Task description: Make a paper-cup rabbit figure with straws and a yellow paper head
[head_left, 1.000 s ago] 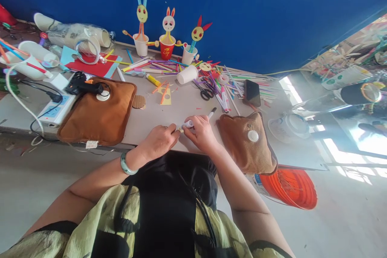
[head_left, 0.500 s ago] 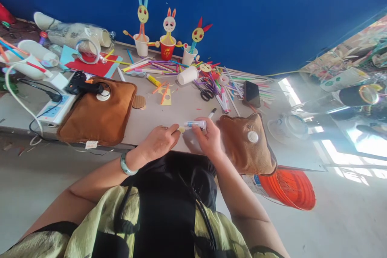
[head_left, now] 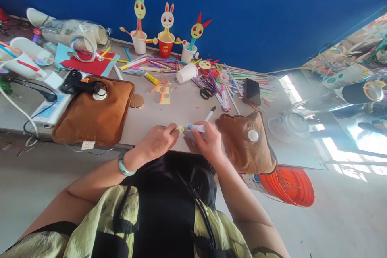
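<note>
My left hand (head_left: 157,142) rests at the table's front edge, its fingers pinched on a small yellow piece (head_left: 180,129). My right hand (head_left: 209,142) grips a white glue stick (head_left: 196,128) that lies level, its tip touching the yellow piece. A black marker (head_left: 210,113) lies just beyond the glue stick. A green bangle (head_left: 123,165) sits on my left wrist.
A brown pad (head_left: 94,113) lies to the left, and a second brown pad (head_left: 246,142) to the right hangs over the edge. Three rabbit cup figures (head_left: 165,34), an overturned white cup (head_left: 186,73), scissors (head_left: 206,90), straws and a phone (head_left: 252,92) crowd the back. A power strip (head_left: 50,109) sits far left. An orange bucket (head_left: 287,187) stands below.
My right hand turned the glue stick from a tucked grip to level and drew back to the right, the tip still on the yellow piece. My left hand stayed put.
</note>
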Action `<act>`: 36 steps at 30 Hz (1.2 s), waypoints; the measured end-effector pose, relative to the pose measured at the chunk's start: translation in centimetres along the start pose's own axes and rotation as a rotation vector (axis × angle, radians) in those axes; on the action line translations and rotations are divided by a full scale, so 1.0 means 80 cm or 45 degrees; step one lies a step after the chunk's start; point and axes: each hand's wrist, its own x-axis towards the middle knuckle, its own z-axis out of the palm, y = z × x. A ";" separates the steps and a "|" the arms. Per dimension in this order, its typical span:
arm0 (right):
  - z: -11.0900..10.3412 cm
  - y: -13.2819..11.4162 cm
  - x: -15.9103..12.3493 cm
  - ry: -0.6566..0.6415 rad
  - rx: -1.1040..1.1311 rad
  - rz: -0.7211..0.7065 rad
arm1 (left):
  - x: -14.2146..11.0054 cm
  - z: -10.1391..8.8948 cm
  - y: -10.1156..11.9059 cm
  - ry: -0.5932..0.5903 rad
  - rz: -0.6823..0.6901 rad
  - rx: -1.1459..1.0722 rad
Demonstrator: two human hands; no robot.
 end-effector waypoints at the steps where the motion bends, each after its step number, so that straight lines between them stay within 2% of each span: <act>1: 0.000 -0.001 0.001 0.040 0.012 0.029 | 0.000 0.001 0.000 0.003 0.001 0.005; 4: 0.005 -0.005 0.005 0.039 0.045 0.029 | -0.001 0.002 0.000 0.011 0.002 0.024; 11: 0.005 -0.009 0.017 -0.194 -0.021 -0.111 | -0.001 0.000 0.000 -0.011 -0.006 0.026; 15: -0.006 -0.006 0.021 -0.153 -0.007 -0.033 | -0.001 0.001 0.000 -0.032 0.010 0.036; 18: -0.007 -0.007 0.024 -0.084 0.167 0.171 | -0.001 0.001 0.001 -0.030 -0.009 0.026; 21: -0.004 -0.009 0.027 -0.052 0.515 0.385 | -0.001 0.000 0.001 -0.041 -0.023 -0.007; 25: -0.002 -0.008 0.026 -0.129 1.103 0.571 | -0.001 -0.003 0.002 -0.064 -0.032 -0.025; 27: -0.003 -0.005 0.023 -0.182 1.277 0.601 | -0.001 -0.004 0.002 -0.060 -0.034 -0.029; 32: -0.006 -0.001 0.016 -0.235 1.315 0.616 | -0.001 -0.005 0.001 -0.061 -0.016 -0.022; 36: -0.005 -0.003 0.008 -0.219 1.278 0.616 | 0.001 -0.008 0.002 -0.072 -0.067 -0.062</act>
